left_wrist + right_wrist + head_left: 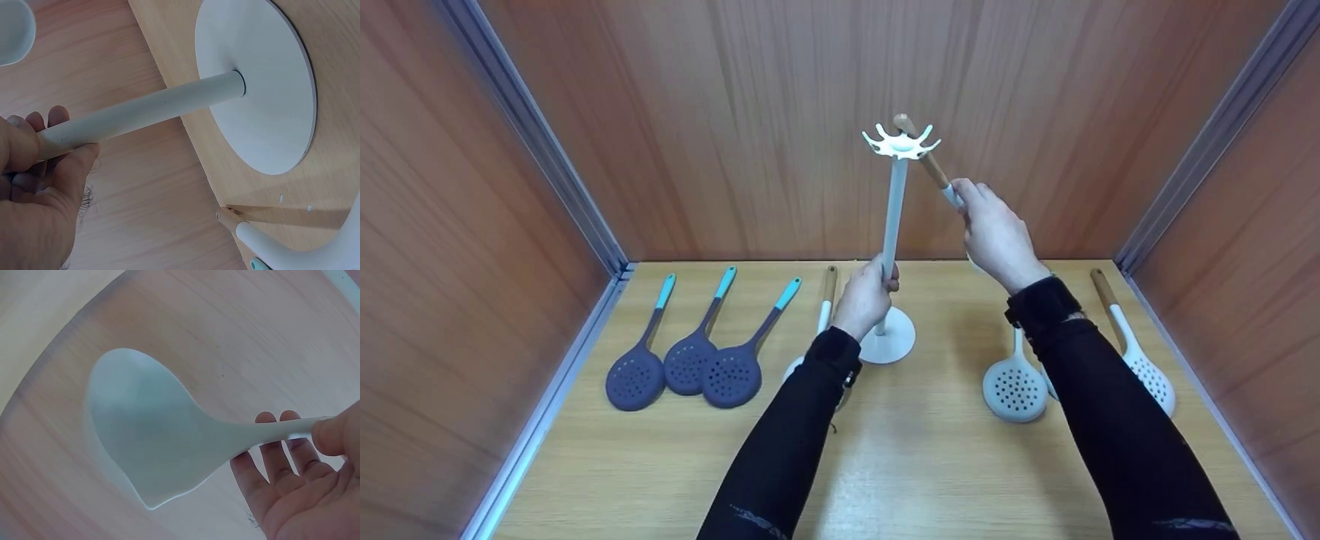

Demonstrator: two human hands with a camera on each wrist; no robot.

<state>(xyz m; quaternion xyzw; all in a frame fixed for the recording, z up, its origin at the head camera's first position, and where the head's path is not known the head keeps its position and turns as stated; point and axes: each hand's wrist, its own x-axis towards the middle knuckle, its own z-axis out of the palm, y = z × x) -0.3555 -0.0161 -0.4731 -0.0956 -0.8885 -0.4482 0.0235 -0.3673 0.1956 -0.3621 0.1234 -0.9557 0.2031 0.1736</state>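
Observation:
A white utensil stand [895, 217] with a round base [896, 345] and a crown of curved hooks [901, 144] stands on the table. Around its pole curl the fingers of my left hand [866, 300]. My right hand [997, 236] holds a white ladle [152, 427] by its neck, with the thumb and fingers on opposite sides. The ladle's wooden handle [936, 171] points up and left, its end just behind the hooks. Whether it touches a hook I cannot tell. The ladle's bowl, with a pouring lip, shows in the right wrist view; my hand mostly hides it from the head view.
Several dark skimmers [635, 377] with turquoise handles lie at the left. A white utensil with a wooden handle [830, 283] is partly behind my left arm. White skimmers [1015, 390] lie at the right, partly covered by my right arm. Wood-grain walls [780, 112] enclose the table.

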